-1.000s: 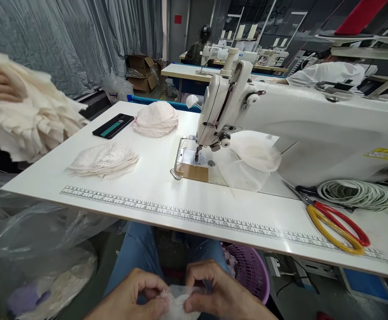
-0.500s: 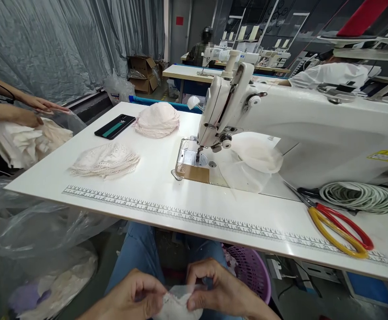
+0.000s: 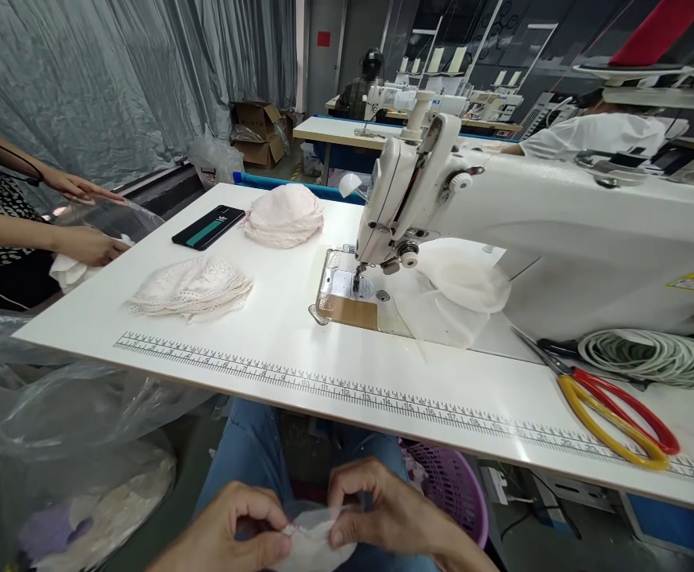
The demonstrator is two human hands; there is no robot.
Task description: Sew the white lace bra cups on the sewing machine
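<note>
In the head view, your left hand (image 3: 237, 524) and right hand (image 3: 383, 508) each pinch the sheer white fabric piece (image 3: 317, 552) between thumb and fingers, over your jeans-clad lap (image 3: 248, 449) and below the near edge of the sewing table (image 3: 275, 342). A printed ruler scale (image 3: 347, 391) follows that edge. Toward the table's left edge lies a stack of lace-edged cups (image 3: 192, 287); nearer the far-left corner are a black smartphone (image 3: 209, 228) with a green stripe and, just beside it, a stack of pale pink cups (image 3: 284, 216). The sewing machine (image 3: 561, 230) spans the right part, with sheer fabric (image 3: 466, 286) beneath its arm. Red-and-yellow-handled scissors (image 3: 614, 421) lie by the near edge at right, before coiled cord (image 3: 657, 355). Beyond the left edge, a co-worker's hand (image 3: 90, 245) touches white cloth (image 3: 71, 274).
</note>
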